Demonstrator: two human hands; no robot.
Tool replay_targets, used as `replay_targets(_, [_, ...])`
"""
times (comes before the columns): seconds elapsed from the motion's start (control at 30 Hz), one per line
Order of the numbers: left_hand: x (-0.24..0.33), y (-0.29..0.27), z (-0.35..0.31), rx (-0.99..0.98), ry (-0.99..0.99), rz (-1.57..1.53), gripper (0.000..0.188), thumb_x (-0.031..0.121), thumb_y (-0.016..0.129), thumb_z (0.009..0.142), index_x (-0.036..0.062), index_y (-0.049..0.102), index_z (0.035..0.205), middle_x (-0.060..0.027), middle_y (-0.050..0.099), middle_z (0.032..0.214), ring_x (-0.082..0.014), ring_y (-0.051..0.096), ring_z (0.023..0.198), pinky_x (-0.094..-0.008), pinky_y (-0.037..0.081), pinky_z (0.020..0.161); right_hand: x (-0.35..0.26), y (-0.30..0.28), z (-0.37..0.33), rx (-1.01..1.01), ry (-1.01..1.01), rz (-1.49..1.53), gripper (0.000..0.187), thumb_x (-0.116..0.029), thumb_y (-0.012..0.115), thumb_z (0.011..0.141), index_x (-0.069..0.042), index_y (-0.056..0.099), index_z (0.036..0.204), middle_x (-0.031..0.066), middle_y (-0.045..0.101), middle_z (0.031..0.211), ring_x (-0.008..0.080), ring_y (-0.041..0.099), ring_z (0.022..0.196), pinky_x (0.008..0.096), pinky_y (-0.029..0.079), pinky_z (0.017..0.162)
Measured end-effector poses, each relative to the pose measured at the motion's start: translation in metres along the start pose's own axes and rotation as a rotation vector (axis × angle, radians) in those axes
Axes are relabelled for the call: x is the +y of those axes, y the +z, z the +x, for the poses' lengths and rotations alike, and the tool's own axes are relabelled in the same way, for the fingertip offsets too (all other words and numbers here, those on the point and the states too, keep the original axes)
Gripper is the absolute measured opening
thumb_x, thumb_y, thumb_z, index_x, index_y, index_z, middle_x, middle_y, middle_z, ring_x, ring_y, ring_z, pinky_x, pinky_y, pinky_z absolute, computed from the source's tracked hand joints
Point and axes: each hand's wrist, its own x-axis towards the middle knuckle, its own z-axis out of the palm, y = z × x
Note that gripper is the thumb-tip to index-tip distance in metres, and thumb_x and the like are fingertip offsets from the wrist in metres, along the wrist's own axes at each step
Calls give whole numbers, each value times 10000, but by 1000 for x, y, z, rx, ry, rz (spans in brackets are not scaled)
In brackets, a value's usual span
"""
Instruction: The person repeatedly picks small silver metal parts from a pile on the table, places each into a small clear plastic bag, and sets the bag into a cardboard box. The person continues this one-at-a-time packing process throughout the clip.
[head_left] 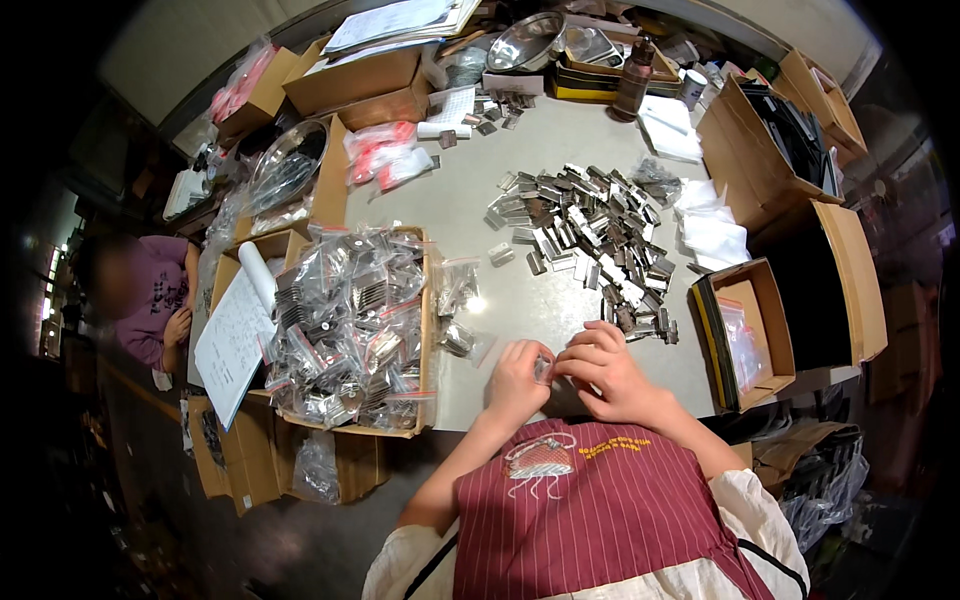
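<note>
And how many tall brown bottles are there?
1. The tall brown bottle stands on the far part of the grey table, beyond the heap of small metal pieces. Others may be hidden.

Maroon apron, thin pale pinstripes; rounded embroidered emblem, pale trailing lines; yellow lettering beside it. Cream loose sleeves, narrow black straps. Left hand, right hand bare.

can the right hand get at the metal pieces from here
Likely yes: the right hand is close to the near edge of the metal pieces, and nothing visible blocks the way.
</note>
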Motion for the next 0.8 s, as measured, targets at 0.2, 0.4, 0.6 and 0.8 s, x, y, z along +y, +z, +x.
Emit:
replay_targets(0.2, [-4, 12, 1, 92, 119, 68, 259, 0, 699, 720, 37, 605, 958, -143, 631, 953, -362, 595, 953, -441, 491, 788, 2, 6, -5, -91, 7, -57, 465, -108, 641, 686, -171, 733, 1138, 69, 614, 1287, 373, 443, 1336, 639, 198, 1170])
replay_targets(0.4, [-2, 6, -1, 92, 100, 119, 235, 61, 744, 750, 53, 611, 943, -117, 635, 880, -352, 613, 902, -441, 492, 773, 14, 14, -10, -41, 48, 166, 488, -108, 648, 698, -117, 703, 1183, 131, 562, 1337, 396, 481, 1304, 584, 312, 1127])
replay_targets(0.6, [-6, 12, -13, 5, -151, -27, 235, 181, 792, 818, 71, 613, 921, -96, 676, 875, -335, 643, 870, -429, 511, 746, 32, 16, -24, -47, 325, 77, 588, -25, 684, 732, -16, 524, 1297, 226, 560, 1185, 436, 562, 1089, 466, 487, 939])
replay_targets(0.8, [-17, 38, -10, -130, -258, -73, 146, 168, 732, 831, 69, 644, 892, -117, 663, 869, -328, 666, 858, -418, 531, 699, 35, 35, -32, -51, 478, 161, 576, -58, 720, 768, -25, 537, 1314, 179, 548, 1126, 339, 618, 933, 410, 531, 818])
